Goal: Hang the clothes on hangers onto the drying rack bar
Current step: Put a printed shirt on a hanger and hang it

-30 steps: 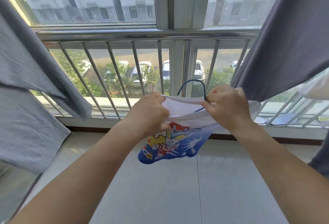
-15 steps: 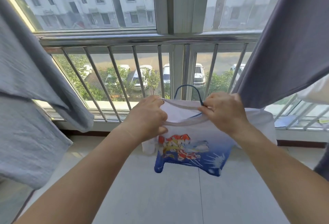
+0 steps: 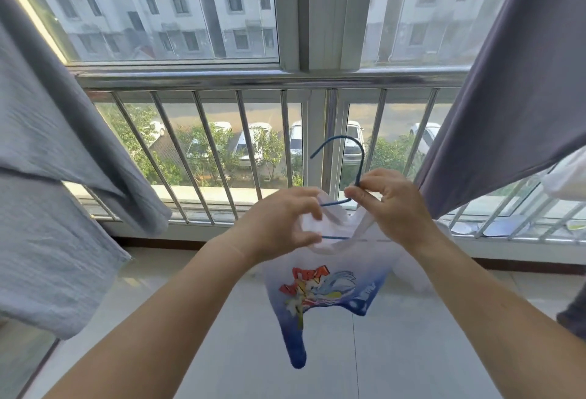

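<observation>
Nearest: two bare forearms reaching forward over a pale tiled floor (image 3: 396,351). Between them, a small white T-shirt (image 3: 329,284) with a bright cartoon print and blue hem, hanging free in mid-air, not yet on any bar. Left hand (image 3: 279,224) closed on the collar at its left side, apparently to hold the neck opening wide. Right hand (image 3: 393,205) pinched narrow around the neck of a thin blue wire hanger (image 3: 345,161), just below the hook, probably to steady the wire while the collar is settled over it. Hanger body largely inside the shirt: one sloping arm and the lower bar showing through the neck opening, the hook rising clear above both hands, so likely ready for lifting once the shoulders sit evenly. Flanking, grey cloth (image 3: 47,224) on the left and darker purple-grey cloth (image 3: 507,81) on the right, presumably hung from a bar above the frame. Drying rack bar itself not in view. Farther: a steel window railing (image 3: 253,80), then parked cars, trees and apartment blocks.
</observation>
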A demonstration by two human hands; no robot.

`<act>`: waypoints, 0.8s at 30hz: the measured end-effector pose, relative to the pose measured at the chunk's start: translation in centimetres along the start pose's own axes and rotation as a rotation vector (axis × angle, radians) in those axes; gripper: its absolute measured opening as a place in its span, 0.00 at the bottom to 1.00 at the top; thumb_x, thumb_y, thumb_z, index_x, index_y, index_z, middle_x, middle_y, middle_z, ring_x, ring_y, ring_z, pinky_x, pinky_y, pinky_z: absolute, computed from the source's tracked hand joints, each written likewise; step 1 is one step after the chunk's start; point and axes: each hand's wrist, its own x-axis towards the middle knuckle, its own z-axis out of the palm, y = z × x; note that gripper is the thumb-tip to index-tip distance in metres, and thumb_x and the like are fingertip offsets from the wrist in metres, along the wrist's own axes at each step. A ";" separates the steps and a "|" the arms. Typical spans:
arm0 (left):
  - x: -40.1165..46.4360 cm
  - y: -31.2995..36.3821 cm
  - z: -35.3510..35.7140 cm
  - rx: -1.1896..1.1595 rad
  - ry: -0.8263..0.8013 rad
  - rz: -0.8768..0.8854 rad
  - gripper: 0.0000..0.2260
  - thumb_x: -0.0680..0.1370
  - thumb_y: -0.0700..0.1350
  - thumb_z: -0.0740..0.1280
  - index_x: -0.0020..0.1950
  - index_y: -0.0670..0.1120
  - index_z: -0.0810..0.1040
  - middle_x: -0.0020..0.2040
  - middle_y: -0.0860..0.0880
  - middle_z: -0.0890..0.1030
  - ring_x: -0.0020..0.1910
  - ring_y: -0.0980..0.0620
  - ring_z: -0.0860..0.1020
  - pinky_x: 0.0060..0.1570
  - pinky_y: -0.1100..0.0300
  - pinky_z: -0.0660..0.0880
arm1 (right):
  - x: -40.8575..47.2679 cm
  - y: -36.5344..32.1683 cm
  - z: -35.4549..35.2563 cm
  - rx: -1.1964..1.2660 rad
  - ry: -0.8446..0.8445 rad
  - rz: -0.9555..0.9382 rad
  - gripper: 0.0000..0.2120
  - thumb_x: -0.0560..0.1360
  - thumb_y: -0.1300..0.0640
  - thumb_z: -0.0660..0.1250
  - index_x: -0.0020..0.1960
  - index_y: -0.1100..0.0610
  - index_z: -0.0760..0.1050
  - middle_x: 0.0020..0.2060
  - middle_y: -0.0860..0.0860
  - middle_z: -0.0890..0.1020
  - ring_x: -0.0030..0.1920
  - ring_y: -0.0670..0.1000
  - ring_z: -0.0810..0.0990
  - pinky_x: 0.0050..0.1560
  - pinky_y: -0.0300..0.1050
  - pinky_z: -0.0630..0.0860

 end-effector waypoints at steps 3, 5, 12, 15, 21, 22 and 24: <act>0.0 -0.5 -0.4 -0.408 0.235 -0.042 0.17 0.75 0.39 0.66 0.62 0.50 0.73 0.63 0.50 0.75 0.56 0.54 0.77 0.56 0.61 0.75 | -0.1 -0.1 -0.3 0.093 0.005 0.030 0.09 0.72 0.53 0.69 0.42 0.59 0.82 0.34 0.45 0.77 0.40 0.44 0.73 0.43 0.29 0.65; 0.0 -1.2 -0.6 -0.421 0.340 -0.126 0.17 0.76 0.38 0.64 0.64 0.49 0.72 0.59 0.48 0.78 0.54 0.53 0.78 0.54 0.61 0.76 | -0.2 0.0 -0.3 0.146 0.011 0.043 0.09 0.72 0.54 0.68 0.42 0.59 0.82 0.34 0.42 0.76 0.40 0.41 0.73 0.43 0.29 0.66; -0.4 -2.6 1.0 -0.153 0.137 -0.231 0.11 0.77 0.42 0.63 0.59 0.45 0.79 0.53 0.46 0.81 0.52 0.49 0.77 0.54 0.55 0.73 | -0.1 0.7 -0.2 0.255 0.038 0.121 0.08 0.72 0.54 0.69 0.41 0.58 0.82 0.35 0.44 0.77 0.39 0.43 0.75 0.44 0.35 0.69; -0.4 -2.3 1.3 -0.172 0.216 -0.187 0.11 0.77 0.42 0.64 0.57 0.45 0.80 0.51 0.47 0.83 0.50 0.49 0.79 0.52 0.55 0.74 | -0.2 0.7 0.0 0.259 0.041 0.113 0.07 0.72 0.55 0.69 0.42 0.59 0.82 0.34 0.45 0.77 0.37 0.39 0.74 0.42 0.29 0.68; -0.3 -2.0 1.6 -0.213 0.294 -0.088 0.10 0.76 0.43 0.65 0.56 0.45 0.80 0.49 0.47 0.83 0.47 0.50 0.79 0.50 0.54 0.76 | -0.5 0.3 -0.4 0.357 -0.007 0.154 0.10 0.70 0.51 0.70 0.42 0.59 0.82 0.37 0.51 0.80 0.40 0.46 0.76 0.42 0.29 0.69; -0.3 -2.1 1.7 -0.211 0.314 -0.077 0.09 0.76 0.43 0.65 0.54 0.45 0.81 0.47 0.47 0.83 0.46 0.50 0.79 0.49 0.52 0.76 | -0.5 0.2 -0.7 0.394 -0.039 0.170 0.12 0.68 0.49 0.70 0.42 0.58 0.82 0.37 0.51 0.81 0.40 0.46 0.76 0.43 0.31 0.70; -0.4 -2.2 1.7 -0.197 0.363 -0.077 0.08 0.76 0.43 0.65 0.52 0.44 0.81 0.44 0.48 0.82 0.43 0.50 0.78 0.44 0.53 0.76 | -0.5 0.5 -1.4 0.453 -0.107 0.225 0.14 0.65 0.48 0.71 0.46 0.55 0.82 0.41 0.50 0.82 0.43 0.46 0.78 0.47 0.32 0.72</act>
